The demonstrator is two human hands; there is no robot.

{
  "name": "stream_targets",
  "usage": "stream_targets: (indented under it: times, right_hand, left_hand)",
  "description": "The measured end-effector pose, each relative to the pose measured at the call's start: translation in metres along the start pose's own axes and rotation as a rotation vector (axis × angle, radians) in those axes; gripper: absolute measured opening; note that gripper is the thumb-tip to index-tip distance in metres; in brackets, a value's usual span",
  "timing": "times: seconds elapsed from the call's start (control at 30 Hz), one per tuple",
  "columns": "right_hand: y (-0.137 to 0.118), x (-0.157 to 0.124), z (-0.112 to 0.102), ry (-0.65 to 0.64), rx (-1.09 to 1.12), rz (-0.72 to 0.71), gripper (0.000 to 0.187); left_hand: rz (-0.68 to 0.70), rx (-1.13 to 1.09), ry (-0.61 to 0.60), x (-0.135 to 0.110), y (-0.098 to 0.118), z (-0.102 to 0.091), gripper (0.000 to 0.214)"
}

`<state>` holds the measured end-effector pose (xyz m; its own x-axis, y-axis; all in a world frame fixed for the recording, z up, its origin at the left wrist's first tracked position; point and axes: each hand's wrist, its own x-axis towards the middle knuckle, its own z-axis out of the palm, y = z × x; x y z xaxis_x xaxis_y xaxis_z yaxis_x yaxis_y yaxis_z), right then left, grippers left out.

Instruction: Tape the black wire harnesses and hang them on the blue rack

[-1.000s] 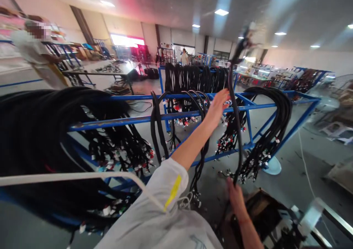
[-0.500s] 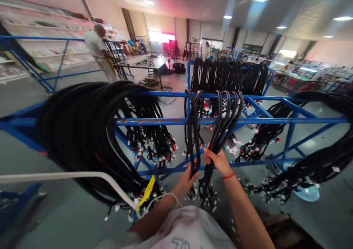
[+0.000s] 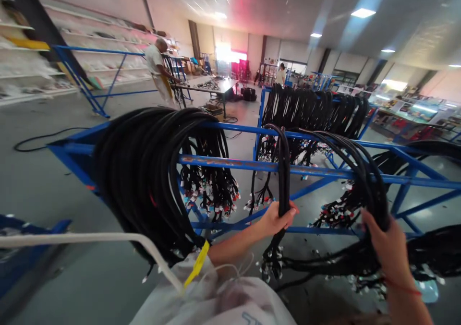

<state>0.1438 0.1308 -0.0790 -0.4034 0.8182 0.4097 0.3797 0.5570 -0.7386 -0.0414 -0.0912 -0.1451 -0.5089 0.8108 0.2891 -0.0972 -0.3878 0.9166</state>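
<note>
Black wire harnesses hang over the two blue rails of a metal rack (image 3: 245, 164). My left hand (image 3: 279, 218) is wrapped round a small bunch of wire harnesses (image 3: 284, 176), just below the front rail. Further right, my right hand (image 3: 387, 243) grips a second bunch of wire harnesses (image 3: 370, 181), which slants over the rails toward me. Its loose ends, with small white connectors, trail left below my hands. A thick row of black harnesses (image 3: 144, 171) drapes over the rack's left end, apart from both hands.
More harnesses (image 3: 432, 248) hang at the right end. Behind stands another loaded rack (image 3: 313, 109). A pale bent tube (image 3: 90, 239) with a yellow tag (image 3: 197, 265) crosses the lower left. A person (image 3: 160, 70) stands by a table (image 3: 230, 86) at the back.
My right hand has carried its bunch to the right along the rails, away from the left one. My left hand has risen with its bunch. The view has shifted.
</note>
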Motion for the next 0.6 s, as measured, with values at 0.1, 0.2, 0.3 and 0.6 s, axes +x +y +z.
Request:
stream_targets:
  times: [0.1, 0.2, 0.3, 0.6]
  right_hand:
    - [-0.033, 0.036, -0.011, 0.172, -0.215, -0.233, 0.079]
    - [-0.088, 0.068, 0.015, 0.222, -0.368, -0.569, 0.088]
    - [-0.127, 0.094, 0.053, 0.123, -0.569, -0.630, 0.072]
    - [-0.058, 0.202, -0.001, -0.029, -0.892, -0.445, 0.037]
  left_hand:
    - [0.034, -0.107, 0.086, 0.008, 0.037, -0.006, 0.048]
    - [0.060, -0.162, 0.126, 0.018, 0.064, -0.002, 0.045]
    - [0.030, -0.138, 0.089, 0.023, 0.074, 0.005, 0.045]
    - [-0.110, -0.062, 0.132, 0.016, 0.065, -0.004, 0.056]
